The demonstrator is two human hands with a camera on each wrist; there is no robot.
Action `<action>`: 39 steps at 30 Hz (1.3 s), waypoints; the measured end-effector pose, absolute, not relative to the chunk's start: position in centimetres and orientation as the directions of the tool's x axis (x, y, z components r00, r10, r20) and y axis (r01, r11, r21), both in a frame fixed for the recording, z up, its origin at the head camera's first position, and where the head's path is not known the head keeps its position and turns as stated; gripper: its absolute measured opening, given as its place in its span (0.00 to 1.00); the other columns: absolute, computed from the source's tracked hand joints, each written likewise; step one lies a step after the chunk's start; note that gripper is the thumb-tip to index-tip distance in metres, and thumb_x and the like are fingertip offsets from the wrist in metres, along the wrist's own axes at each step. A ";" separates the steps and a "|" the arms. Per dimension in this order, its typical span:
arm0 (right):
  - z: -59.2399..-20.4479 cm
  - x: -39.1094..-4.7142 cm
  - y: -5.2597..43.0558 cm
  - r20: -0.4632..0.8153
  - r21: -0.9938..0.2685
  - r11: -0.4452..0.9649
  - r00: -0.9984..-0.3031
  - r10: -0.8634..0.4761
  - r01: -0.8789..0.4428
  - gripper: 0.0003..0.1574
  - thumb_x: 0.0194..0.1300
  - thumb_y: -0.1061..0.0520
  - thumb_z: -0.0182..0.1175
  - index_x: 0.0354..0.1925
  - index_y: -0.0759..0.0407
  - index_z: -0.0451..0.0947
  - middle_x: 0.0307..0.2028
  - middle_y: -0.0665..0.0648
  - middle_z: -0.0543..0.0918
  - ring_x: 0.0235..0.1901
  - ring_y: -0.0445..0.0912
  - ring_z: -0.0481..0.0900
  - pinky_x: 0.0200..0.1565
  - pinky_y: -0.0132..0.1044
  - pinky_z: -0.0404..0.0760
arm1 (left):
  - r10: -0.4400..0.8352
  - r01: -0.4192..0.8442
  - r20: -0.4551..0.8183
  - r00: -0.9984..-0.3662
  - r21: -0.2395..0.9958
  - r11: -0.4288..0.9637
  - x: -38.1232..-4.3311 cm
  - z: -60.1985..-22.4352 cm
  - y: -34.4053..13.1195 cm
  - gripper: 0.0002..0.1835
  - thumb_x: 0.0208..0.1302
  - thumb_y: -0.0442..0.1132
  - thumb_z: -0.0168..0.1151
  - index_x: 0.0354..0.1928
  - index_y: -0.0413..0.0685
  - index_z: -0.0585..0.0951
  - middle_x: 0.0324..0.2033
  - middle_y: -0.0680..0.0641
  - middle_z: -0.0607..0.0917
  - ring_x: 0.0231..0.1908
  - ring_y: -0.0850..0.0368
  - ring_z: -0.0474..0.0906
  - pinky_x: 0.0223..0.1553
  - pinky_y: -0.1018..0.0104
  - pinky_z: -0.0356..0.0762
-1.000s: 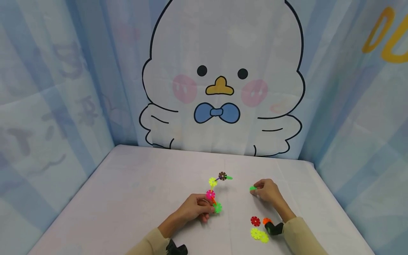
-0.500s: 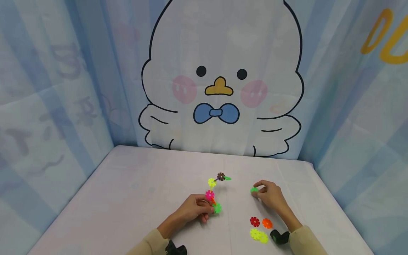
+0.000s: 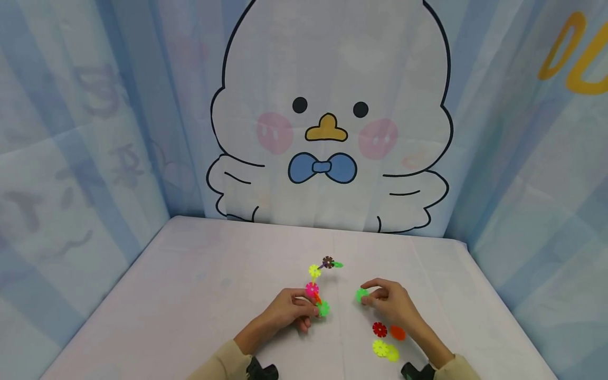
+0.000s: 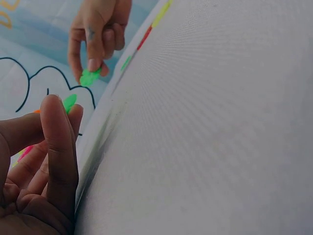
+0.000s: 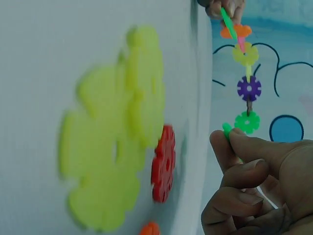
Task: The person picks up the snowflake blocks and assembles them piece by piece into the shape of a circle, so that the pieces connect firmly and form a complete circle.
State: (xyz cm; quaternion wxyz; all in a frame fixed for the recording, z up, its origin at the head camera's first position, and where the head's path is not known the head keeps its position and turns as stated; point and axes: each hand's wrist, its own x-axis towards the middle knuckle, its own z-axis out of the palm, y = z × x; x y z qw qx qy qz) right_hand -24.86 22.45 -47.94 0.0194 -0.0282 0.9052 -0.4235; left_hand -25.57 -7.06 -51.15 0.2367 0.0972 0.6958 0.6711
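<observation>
My left hand pinches the near end of a chain of notched plastic discs, by a green disc and an orange one. From there the chain runs through a pink disc, yellow pieces, a purple disc and a brown disc to a far green disc. Between thumb and fingertip, my right hand holds a separate green disc, apart from the chain and to its right. The left wrist view shows this disc tilted in the fingers.
Loose discs lie on the white tabletop near the right forearm: red, orange and two overlapping yellow discs. A small green piece shows edge-on in the left wrist view. Printed curtains surround the table.
My right hand has moved left and nearer the body with its green disc, closing some of the distance to the chain. My left hand and the chain have hardly moved.
</observation>
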 end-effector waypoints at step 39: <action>-48.4 -22.3 17.0 0.162 -0.744 0.602 -0.953 -0.256 -0.288 0.07 0.64 0.56 0.76 0.41 0.47 0.91 0.35 0.52 0.93 0.25 0.34 0.81 0.30 0.27 0.80 | 0.459 -0.192 -0.203 -0.865 0.979 0.071 -25.6 -51.0 -7.1 0.09 0.67 0.35 0.72 0.46 0.39 0.86 0.30 0.45 0.93 0.18 0.65 0.80 0.23 0.74 0.81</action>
